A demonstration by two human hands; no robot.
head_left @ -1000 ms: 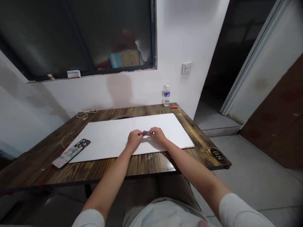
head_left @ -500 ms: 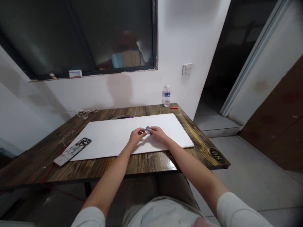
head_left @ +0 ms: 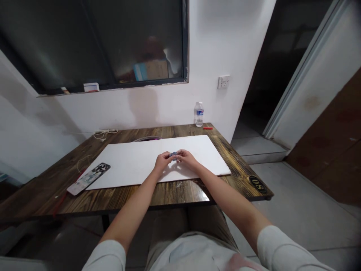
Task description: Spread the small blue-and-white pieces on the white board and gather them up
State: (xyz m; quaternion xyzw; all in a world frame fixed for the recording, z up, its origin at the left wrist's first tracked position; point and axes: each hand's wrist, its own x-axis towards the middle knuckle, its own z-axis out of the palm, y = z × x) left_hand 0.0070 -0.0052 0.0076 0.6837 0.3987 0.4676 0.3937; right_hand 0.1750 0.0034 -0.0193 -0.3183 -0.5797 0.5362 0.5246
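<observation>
Between my fingertips is a small blue-grey object, too small and too covered to name. My left hand pinches it from the left side. My right hand closes on it from the right, thumb and fingers together. Both hands are over the white board, which lies on the dark wooden table. The fingers hide much of the object.
A phone in a patterned case overlaps the board's left end. Behind the board are a white cable, a round rim, a clear bottle and a red stick-like item. A number plate marks the right corner.
The small blue-grey object has turned from upright to lying more sideways. My fingers have come closer together around it. The view has shifted slightly.
</observation>
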